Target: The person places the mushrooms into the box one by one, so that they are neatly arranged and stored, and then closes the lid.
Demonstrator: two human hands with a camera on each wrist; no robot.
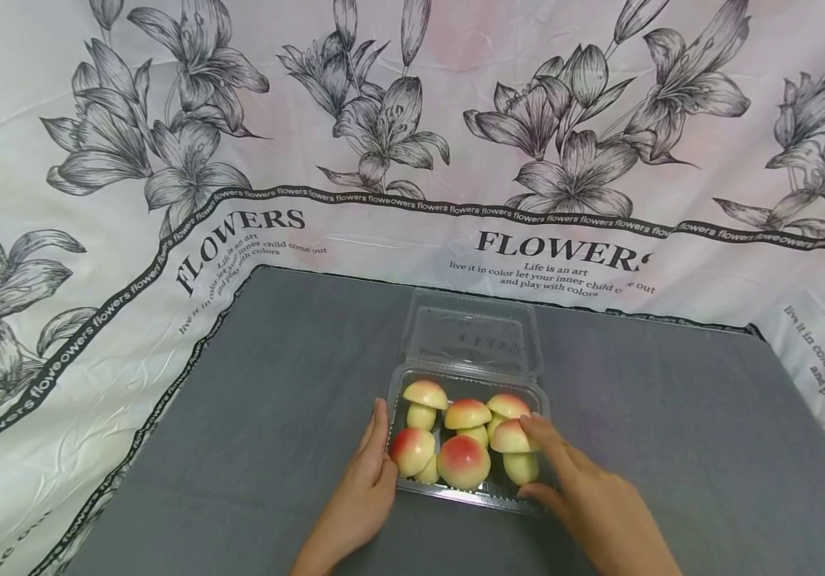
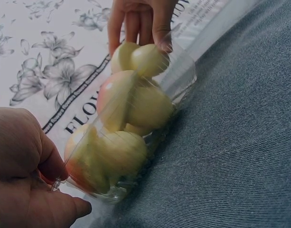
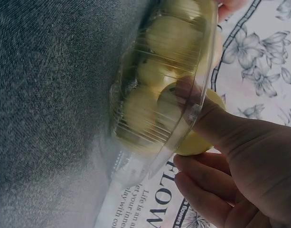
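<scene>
With its rim pinched by the left hand [image 1: 362,490], the clear container [image 1: 462,497] lies between the 2 hands, the right hand [image 1: 592,498] gripping 1 mushroom-shaped piece [image 1: 521,469] between thumb and fingers, 5 other pieces [image 1: 464,463] to that hand's left, the lid [image 1: 473,332] beyond both hands.

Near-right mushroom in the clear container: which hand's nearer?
Right. The right hand is at the near-right mushroom, touching its cap; the left hand is across the clear container, at its left edge.
</scene>
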